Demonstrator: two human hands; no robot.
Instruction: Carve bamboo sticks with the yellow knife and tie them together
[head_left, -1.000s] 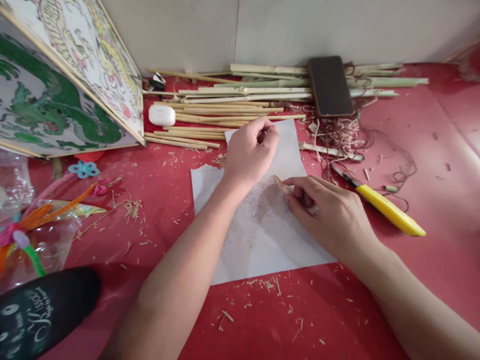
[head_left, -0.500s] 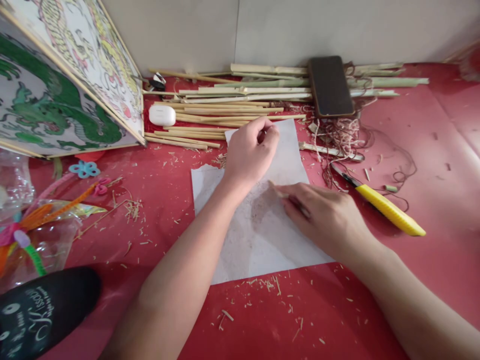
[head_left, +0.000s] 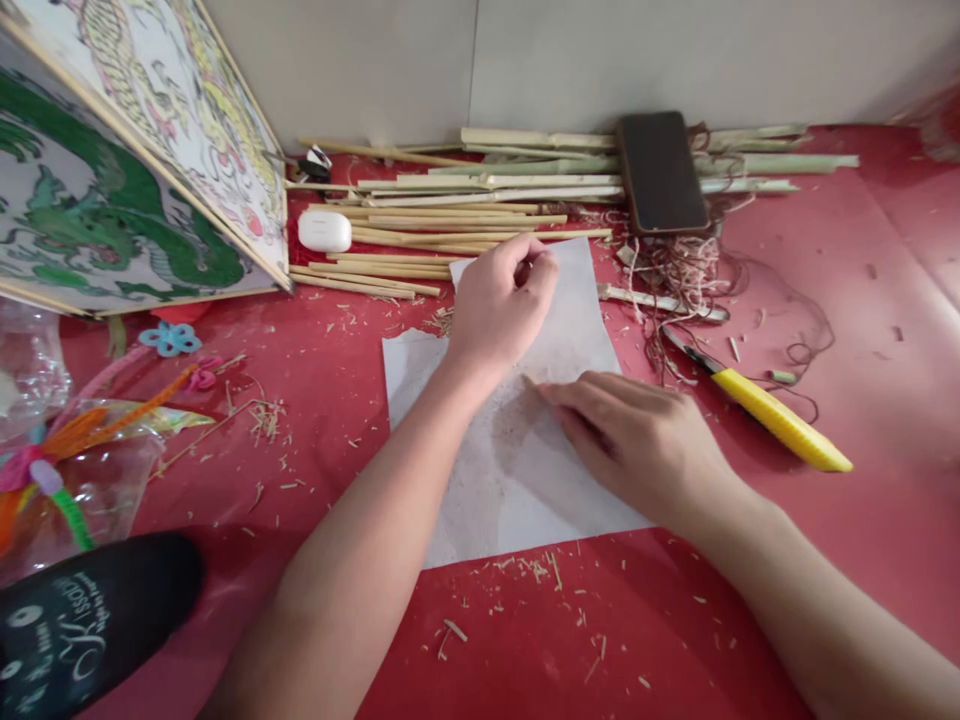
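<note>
Right hand [head_left: 637,430] has slid left across the paper [head_left: 480,510]; I see it pinching a small tan piece [head_left: 530,382], whose tip juts just beyond the fingertips. Left hand [head_left: 504,300] curls over the paper's far part; I cannot tell whether it grips anything.

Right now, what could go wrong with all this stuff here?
The small wooden piece in the right hand might tear the white paper. The yellow-handled knife lies near that hand, which could get nicked. The phone, resting on pale sticks, might slide off.
</note>
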